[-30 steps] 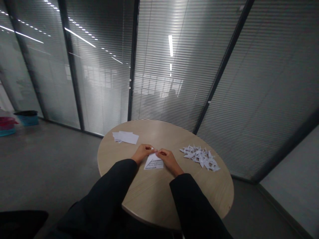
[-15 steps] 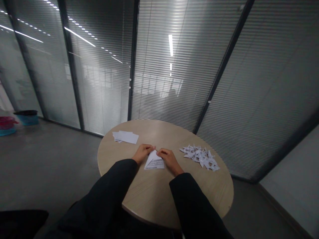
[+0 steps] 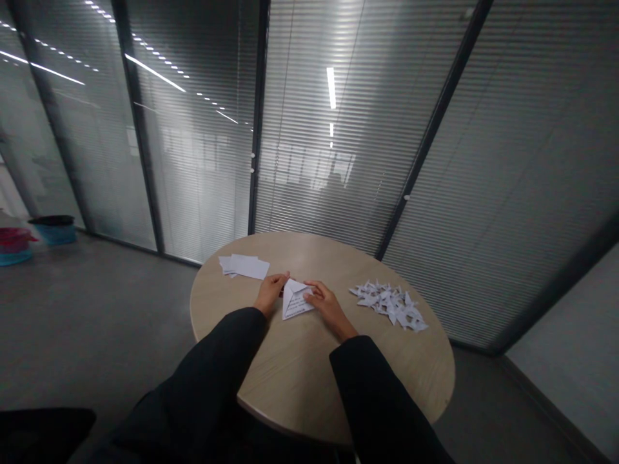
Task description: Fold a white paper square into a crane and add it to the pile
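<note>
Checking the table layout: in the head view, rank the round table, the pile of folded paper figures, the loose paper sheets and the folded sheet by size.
1. Round wooden table
2. Pile of folded paper figures
3. Loose paper sheets and folded sheet: too alike to rank, and the folded sheet sits nearer the camera.

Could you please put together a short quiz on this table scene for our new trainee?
1. True or false: the pile of origami paper cranes lies to the right of the folded paper on the round wooden table.
2. Multiple choice: what lies beyond the left hand, towards the glass wall? A) the cranes, B) a stack of white paper sheets, C) a pair of scissors.
3. Fill in the blank: the fingers of the right hand touch the ____.

Key: 1 true; 2 B; 3 folded paper.
</note>
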### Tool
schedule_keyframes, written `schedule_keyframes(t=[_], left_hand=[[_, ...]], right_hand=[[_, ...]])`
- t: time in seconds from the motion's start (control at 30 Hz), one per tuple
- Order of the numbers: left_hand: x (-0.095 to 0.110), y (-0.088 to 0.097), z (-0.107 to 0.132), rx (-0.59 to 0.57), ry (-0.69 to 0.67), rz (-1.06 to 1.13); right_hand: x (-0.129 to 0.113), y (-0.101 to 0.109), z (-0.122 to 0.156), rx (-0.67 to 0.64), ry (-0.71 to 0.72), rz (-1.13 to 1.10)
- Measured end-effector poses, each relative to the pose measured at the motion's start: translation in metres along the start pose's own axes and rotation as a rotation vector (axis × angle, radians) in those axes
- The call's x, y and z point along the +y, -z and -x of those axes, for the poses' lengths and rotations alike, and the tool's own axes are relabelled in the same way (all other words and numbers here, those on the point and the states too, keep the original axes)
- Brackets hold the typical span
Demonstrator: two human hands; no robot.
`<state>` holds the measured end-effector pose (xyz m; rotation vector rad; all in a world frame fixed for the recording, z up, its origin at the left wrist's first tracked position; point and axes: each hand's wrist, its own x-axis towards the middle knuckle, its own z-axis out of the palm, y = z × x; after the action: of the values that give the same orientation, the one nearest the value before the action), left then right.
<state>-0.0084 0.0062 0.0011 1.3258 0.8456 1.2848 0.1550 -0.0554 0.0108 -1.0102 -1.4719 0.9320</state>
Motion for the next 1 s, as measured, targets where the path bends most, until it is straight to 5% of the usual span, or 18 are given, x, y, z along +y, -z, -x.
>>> schedule_keyframes(t=[0.13,0.43,1.0], left_hand=[[0.007,-0.002,0.005,-0.023,0.059,-0.005],[0.010,-0.007,0.010,-0.337,0.047,-0.039],[0.002,-0.004,0.004,-0.189,0.060,0.032]], right_hand=[[0.006,0.004,-0.004,0.094,0.016,0.081],[0.012,0.010,-0.005,0.248,0.007,0.177],[0.013,0.009,-0.006,0.165,0.039,0.122]])
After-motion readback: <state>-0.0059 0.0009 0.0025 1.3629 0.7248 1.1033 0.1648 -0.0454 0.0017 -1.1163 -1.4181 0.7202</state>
